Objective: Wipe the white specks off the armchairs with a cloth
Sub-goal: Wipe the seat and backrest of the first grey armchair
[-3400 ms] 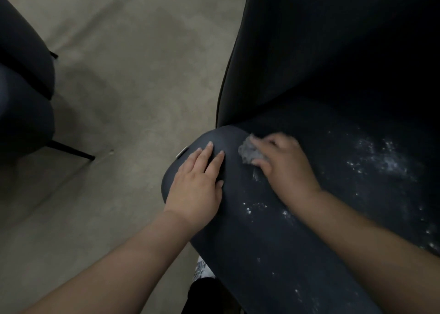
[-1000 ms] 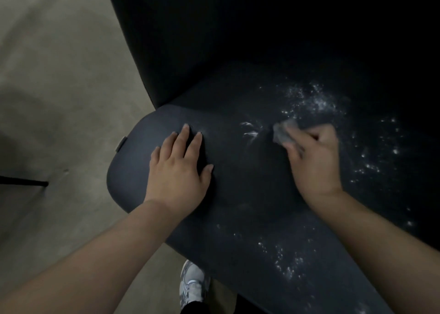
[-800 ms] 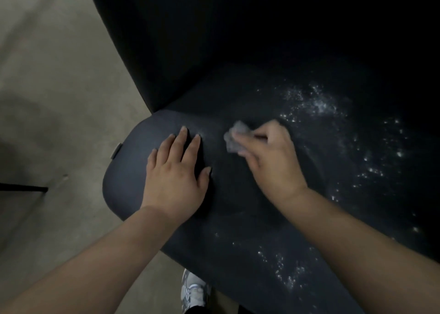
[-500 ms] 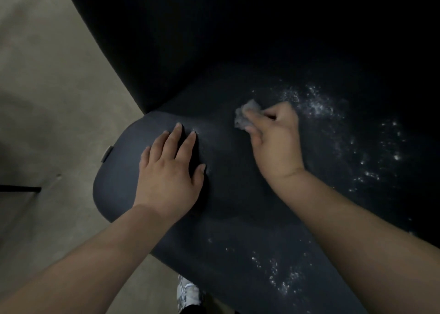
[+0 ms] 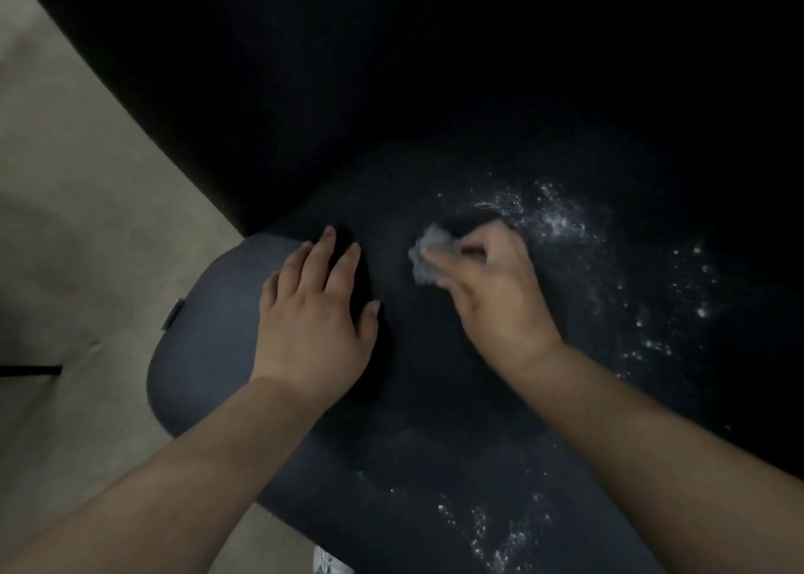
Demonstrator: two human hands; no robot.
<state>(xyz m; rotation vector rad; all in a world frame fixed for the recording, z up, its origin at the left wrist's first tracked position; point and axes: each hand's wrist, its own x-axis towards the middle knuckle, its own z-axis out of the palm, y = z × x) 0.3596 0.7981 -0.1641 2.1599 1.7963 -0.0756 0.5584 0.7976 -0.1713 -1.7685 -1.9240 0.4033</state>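
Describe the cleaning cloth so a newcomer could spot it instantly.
Start at the dark armchair seat. On it, the right hand grips a small crumpled grey cloth, left of the thickest white specks. It is the only pale solid lump; the specks are merely scattered dust.

- The right hand (image 5: 496,295), gripping the grey cloth (image 5: 428,256), has travelled from the seat's left front corner, right beside the left hand (image 5: 311,325), deeper into the armchair (image 5: 209,356) seat, and now sits just short of the big patch of white specks (image 5: 552,216) near the backrest.
- The specks that lay by the left hand 3.4 s ago are gone; that stretch of seat is dark now.
- The view has swung right: the second chair on the left has dropped out.
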